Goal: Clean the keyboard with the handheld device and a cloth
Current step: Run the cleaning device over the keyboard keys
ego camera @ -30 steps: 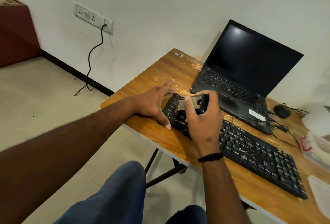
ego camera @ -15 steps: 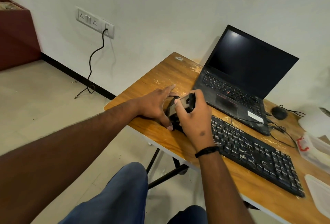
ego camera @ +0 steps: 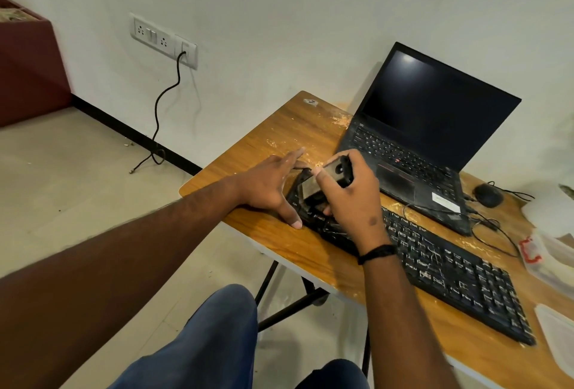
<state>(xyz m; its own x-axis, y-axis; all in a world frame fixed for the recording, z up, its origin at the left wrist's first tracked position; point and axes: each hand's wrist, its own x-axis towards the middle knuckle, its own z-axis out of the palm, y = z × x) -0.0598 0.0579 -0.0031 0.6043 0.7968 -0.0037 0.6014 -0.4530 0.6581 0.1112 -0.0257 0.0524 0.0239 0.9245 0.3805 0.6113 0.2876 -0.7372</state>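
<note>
A black keyboard (ego camera: pixel 447 273) lies slantwise along the front of the wooden table (ego camera: pixel 279 137). My right hand (ego camera: pixel 351 199) grips a small grey-and-black handheld device (ego camera: pixel 329 176) and presses it down on the keyboard's left end. My left hand (ego camera: pixel 273 185) rests flat on the table with fingers spread, its thumb and fingertips touching the keyboard's left edge. No cloth is clearly visible.
An open black laptop (ego camera: pixel 431 128) stands behind the keyboard, a black mouse (ego camera: pixel 487 194) with cables to its right. Clear plastic containers (ego camera: pixel 546 252) sit at the right edge. A wall socket (ego camera: pixel 163 39) with a dangling cord is at left. My knees are below the table.
My right hand with the device has slid left along the keyboard to its left end. The left hand has stayed braced at the keyboard's edge. The view has shifted slightly.
</note>
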